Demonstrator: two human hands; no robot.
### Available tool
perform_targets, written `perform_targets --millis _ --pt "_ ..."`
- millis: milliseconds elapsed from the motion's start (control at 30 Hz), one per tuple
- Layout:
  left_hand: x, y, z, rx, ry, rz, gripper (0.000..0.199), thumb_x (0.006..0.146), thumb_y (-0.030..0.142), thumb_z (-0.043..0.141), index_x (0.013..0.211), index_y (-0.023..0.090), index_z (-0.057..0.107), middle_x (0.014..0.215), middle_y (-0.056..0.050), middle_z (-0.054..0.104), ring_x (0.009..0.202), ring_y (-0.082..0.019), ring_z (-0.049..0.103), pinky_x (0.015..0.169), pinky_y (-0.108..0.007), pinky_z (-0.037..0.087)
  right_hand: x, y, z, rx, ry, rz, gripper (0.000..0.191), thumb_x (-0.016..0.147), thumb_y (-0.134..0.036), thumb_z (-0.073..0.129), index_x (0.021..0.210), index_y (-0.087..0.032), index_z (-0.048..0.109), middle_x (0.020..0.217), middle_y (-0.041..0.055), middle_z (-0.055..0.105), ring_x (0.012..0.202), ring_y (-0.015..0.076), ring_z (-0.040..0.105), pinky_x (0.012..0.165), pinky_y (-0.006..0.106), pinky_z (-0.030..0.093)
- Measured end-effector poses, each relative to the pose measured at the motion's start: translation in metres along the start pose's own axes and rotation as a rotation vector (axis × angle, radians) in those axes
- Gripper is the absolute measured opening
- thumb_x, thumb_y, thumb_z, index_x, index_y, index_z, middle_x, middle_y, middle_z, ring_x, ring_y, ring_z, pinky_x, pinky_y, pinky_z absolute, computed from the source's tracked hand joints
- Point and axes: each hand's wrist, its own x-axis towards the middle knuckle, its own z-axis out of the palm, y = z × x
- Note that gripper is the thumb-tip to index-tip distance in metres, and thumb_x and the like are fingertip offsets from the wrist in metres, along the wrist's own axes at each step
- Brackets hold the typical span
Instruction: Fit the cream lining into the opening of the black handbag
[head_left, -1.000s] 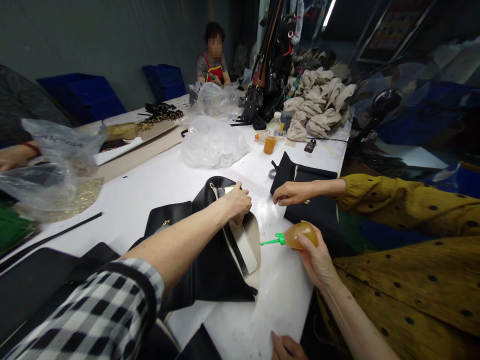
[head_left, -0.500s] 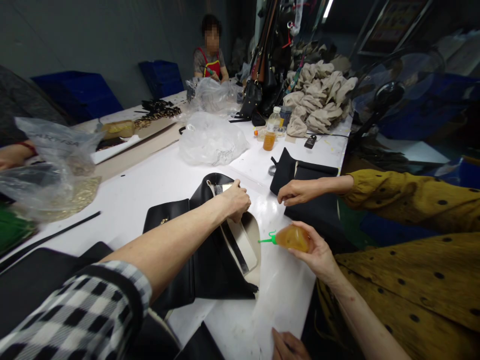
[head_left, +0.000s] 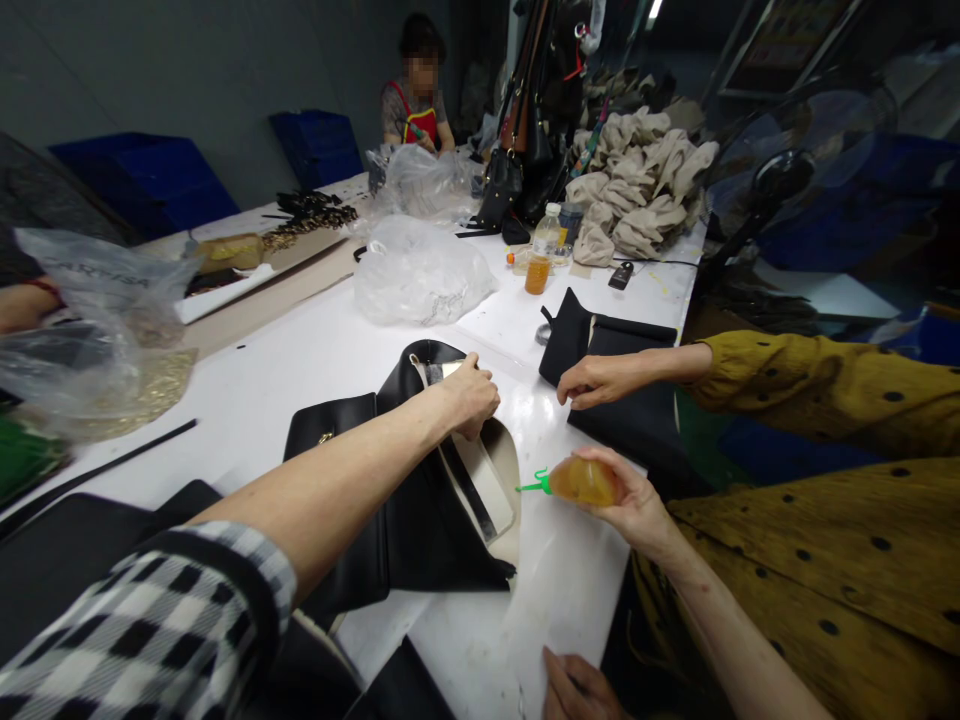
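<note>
From the lower left, my checked-sleeve arm reaches across an opened black bag piece (head_left: pixel 427 530) with a pale lining. My left hand (head_left: pixel 472 398) is closed over its inner edge near a cream panel (head_left: pixel 489 490); what its fingers grip is hidden. At the bottom edge, my right hand (head_left: pixel 579 688) is partly cut off, its fingers loosely bent and apart, with nothing visible in them. Just above it, a co-worker's hand holds a squeeze bottle (head_left: pixel 585 482) of amber liquid, its green nozzle pointing at the bag.
The co-worker's other hand (head_left: pixel 596 381) rests at a black piece (head_left: pixel 630 340) on the right. Farther back on the white table (head_left: pixel 262 390) are a plastic bag (head_left: pixel 424 275), an amber-filled bottle (head_left: pixel 538 262) and piled beige cloth (head_left: pixel 637 190). Another person sits beyond.
The view has shifted slightly. My left hand stays at the bag's edge, and the co-worker's squeeze bottle remains in nearly the same place. The seated person's head is slightly lower against the background.
</note>
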Motion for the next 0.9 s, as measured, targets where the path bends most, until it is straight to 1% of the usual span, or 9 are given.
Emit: perform_targets --millis 67,233,367,467,567,700,900 --pt "0.0 0.001 0.0 0.001 -0.008 0.0 0.011 0.056 0.019 0.072 0.062 0.016 0.063 0.086 -0.006 0.071 0.088 -0.024 0.055 0.087 -0.048 0.027 -0.001 0.003 -0.002 -0.005 -0.028 0.002 0.052 0.064 -0.025 0.084 0.112 -0.031 0.066 0.121 0.0035 0.06 0.116 0.026 0.054 0.103 0.038 0.044" --pt "-0.001 0.002 -0.001 0.017 -0.033 -0.008 0.011 0.057 0.02 0.071 0.064 0.017 0.063 0.087 -0.005 0.071 0.09 -0.024 0.056 0.088 -0.047 0.027 0.005 0.008 -0.005 -0.029 -0.01 -0.036 0.054 0.068 -0.027 0.082 0.117 -0.031 0.061 0.122 0.0027 0.058 0.115 0.023 0.054 0.103 0.036 0.044" --pt "-0.001 0.001 -0.002 0.016 -0.032 0.002 0.01 0.058 0.021 0.07 0.064 0.017 0.064 0.088 -0.006 0.071 0.09 -0.024 0.055 0.087 -0.047 0.026 0.004 0.01 -0.007 -0.041 -0.06 -0.058 0.053 0.067 -0.027 0.083 0.116 -0.034 0.061 0.122 0.0014 0.056 0.117 0.0223 0.053 0.103 0.033 0.043" --pt "-0.001 0.001 -0.002 0.009 -0.02 0.01 0.009 0.058 0.021 0.07 0.063 0.017 0.064 0.087 -0.006 0.071 0.089 -0.024 0.055 0.086 -0.046 0.026 -0.002 0.014 -0.01 -0.025 -0.101 -0.026 0.055 0.067 -0.026 0.084 0.116 -0.035 0.061 0.124 0.0012 0.056 0.119 0.0226 0.052 0.104 0.032 0.043" --pt "-0.001 0.0 0.0 0.003 0.003 0.014 0.006 0.059 0.021 0.069 0.061 0.018 0.063 0.086 -0.006 0.07 0.086 -0.023 0.055 0.085 -0.045 0.027 -0.006 0.018 -0.011 0.029 -0.088 0.008 0.057 0.067 -0.025 0.083 0.118 -0.036 0.06 0.124 0.0008 0.056 0.117 0.0217 0.054 0.101 0.032 0.045" --pt "-0.002 0.0 0.001 -0.009 0.018 0.014 0.005 0.058 0.019 0.067 0.059 0.017 0.062 0.083 -0.007 0.069 0.084 -0.023 0.054 0.084 -0.047 0.026 -0.008 0.017 -0.01 0.066 -0.084 0.054 0.058 0.067 -0.023 0.084 0.118 -0.035 0.059 0.123 0.0009 0.056 0.113 0.0204 0.056 0.095 0.029 0.049" --pt "-0.002 -0.001 0.001 -0.014 0.005 0.023 0.005 0.058 0.02 0.067 0.059 0.018 0.062 0.085 -0.007 0.07 0.085 -0.024 0.054 0.085 -0.048 0.026 -0.014 0.016 -0.011 0.086 -0.09 0.097 0.059 0.066 -0.022 0.084 0.118 -0.032 0.058 0.12 0.002 0.059 0.111 0.0206 0.058 0.093 0.03 0.051"
